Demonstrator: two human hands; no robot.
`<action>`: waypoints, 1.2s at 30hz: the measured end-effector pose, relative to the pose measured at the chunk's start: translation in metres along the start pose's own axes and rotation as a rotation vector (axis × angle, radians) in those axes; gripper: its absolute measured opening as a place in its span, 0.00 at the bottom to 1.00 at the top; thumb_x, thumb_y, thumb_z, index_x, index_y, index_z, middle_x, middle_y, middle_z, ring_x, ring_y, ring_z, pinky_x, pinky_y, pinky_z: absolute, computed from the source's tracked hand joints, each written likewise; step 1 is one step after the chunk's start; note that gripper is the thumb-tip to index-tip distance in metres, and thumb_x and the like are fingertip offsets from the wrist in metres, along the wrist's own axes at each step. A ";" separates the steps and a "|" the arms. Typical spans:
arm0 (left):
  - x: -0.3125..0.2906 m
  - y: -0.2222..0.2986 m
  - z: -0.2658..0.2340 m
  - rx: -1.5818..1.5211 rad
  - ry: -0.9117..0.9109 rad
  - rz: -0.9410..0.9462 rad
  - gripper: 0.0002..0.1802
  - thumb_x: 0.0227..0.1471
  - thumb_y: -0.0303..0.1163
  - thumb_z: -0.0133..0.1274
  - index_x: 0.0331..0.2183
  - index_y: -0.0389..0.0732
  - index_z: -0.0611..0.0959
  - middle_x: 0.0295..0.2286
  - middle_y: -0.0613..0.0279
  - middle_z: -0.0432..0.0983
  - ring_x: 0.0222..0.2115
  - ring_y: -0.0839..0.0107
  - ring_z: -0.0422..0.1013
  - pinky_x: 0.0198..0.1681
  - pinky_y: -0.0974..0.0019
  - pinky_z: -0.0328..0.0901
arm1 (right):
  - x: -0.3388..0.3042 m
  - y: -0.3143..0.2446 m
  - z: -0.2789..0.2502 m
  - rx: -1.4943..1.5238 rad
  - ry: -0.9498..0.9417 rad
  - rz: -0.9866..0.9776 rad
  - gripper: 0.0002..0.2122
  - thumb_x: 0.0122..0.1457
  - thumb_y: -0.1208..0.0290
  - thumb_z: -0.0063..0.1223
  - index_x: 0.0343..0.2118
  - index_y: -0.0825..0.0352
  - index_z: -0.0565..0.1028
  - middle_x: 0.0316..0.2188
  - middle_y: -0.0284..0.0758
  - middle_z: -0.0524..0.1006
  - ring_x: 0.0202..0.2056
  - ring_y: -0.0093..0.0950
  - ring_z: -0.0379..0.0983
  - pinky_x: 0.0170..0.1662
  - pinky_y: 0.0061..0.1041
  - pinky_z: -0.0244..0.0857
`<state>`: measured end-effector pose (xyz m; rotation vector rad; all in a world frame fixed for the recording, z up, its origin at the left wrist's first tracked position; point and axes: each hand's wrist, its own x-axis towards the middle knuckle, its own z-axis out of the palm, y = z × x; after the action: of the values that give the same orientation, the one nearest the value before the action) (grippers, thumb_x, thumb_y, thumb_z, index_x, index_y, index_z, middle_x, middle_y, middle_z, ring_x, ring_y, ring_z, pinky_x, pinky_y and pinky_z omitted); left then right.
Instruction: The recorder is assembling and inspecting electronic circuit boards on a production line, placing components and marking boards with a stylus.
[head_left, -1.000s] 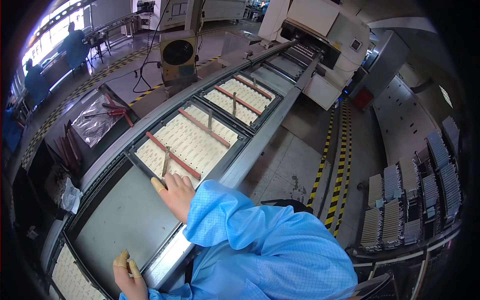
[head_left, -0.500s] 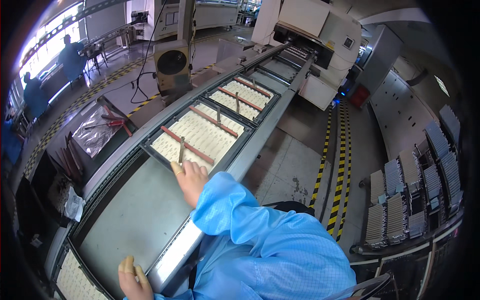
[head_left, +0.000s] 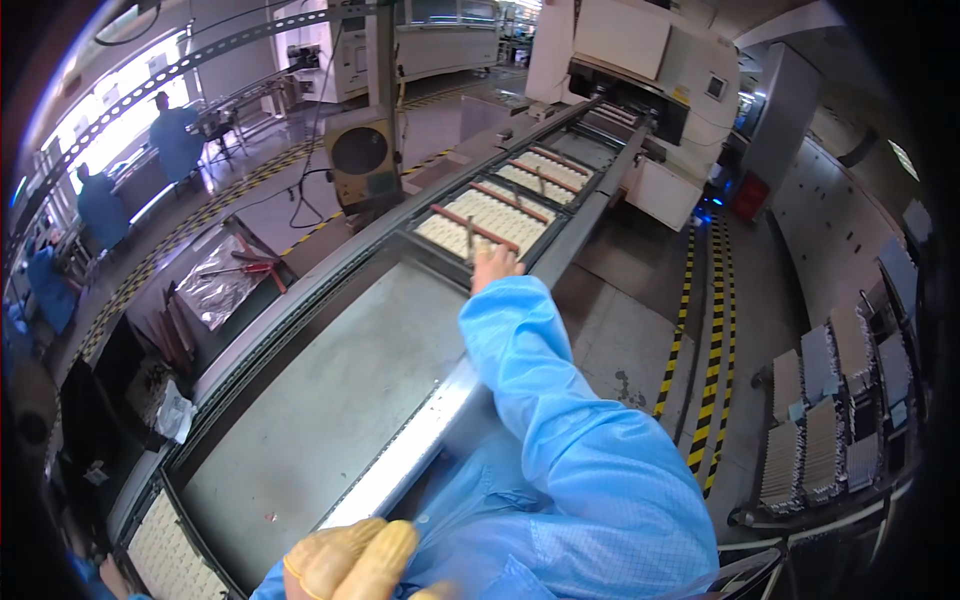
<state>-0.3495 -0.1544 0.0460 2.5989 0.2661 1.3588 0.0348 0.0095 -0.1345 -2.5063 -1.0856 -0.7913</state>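
Two framed trays lie on the conveyor [head_left: 300, 400], one behind the other. The nearer tray [head_left: 490, 215] has a dark frame, cream patterned boards and reddish-brown bars across it; the farther tray [head_left: 545, 180] looks alike. At the near tray's front edge is my right hand [head_left: 494, 266], its fingers bent over the dark frame and partly hidden by the hand itself. My left hand [head_left: 355, 562] hovers low at the bottom, close to the near rail. Yellow coverings show on its fingers, which are loosely bent and slightly blurred, with nothing seen in them.
Another cream tray [head_left: 170, 555] sits lower left, beside a hand [head_left: 115, 575]. The rails lead to a white machine [head_left: 622, 50]. A fan-like box [head_left: 362, 155] and a foil-lined bin [head_left: 222, 285] stand left. Racks [head_left: 825, 410] stand right; people in blue work far left.
Both trays have moved away along the conveyor toward the machine, my right hand following with the arm stretched farther. My left hand has risen closer to the camera. The view has shifted.
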 end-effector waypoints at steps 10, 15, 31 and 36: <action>-0.039 -0.039 -0.019 0.048 -0.195 0.076 0.21 0.44 0.27 0.57 0.42 0.33 0.76 0.41 0.42 0.69 0.37 0.52 0.67 0.41 0.58 0.62 | 0.016 -0.004 0.041 -0.046 -0.062 0.193 0.11 0.58 0.67 0.40 0.43 0.60 0.70 0.38 0.36 0.68 0.41 0.32 0.66 0.41 0.35 0.59; -0.199 -0.118 0.003 0.562 -0.220 -0.372 0.20 0.46 0.32 0.53 0.44 0.38 0.77 0.41 0.47 0.69 0.41 0.48 0.64 0.47 0.52 0.58 | 0.038 0.000 0.079 0.009 0.040 0.422 0.16 0.57 0.68 0.40 0.49 0.56 0.67 0.42 0.36 0.67 0.45 0.32 0.66 0.44 0.40 0.59; -0.319 -0.168 0.006 0.555 0.151 -0.585 0.08 0.37 0.28 0.56 0.24 0.38 0.75 0.28 0.60 0.70 0.34 0.63 0.67 0.39 0.61 0.62 | -0.108 -0.350 -0.007 0.260 -0.289 -0.540 0.23 0.52 0.69 0.50 0.53 0.60 0.64 0.43 0.43 0.70 0.45 0.42 0.67 0.47 0.39 0.61; -0.303 -0.163 0.013 0.608 0.165 -0.591 0.08 0.40 0.31 0.54 0.23 0.37 0.75 0.28 0.60 0.69 0.35 0.63 0.67 0.44 0.62 0.60 | -0.090 -0.246 -0.001 0.112 -0.273 -0.468 0.25 0.50 0.70 0.53 0.53 0.61 0.63 0.43 0.44 0.70 0.44 0.44 0.67 0.46 0.37 0.62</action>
<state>-0.5201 -0.0734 -0.2417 2.4717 1.5415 1.3993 -0.1986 0.1225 -0.1738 -2.3389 -1.7977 -0.4814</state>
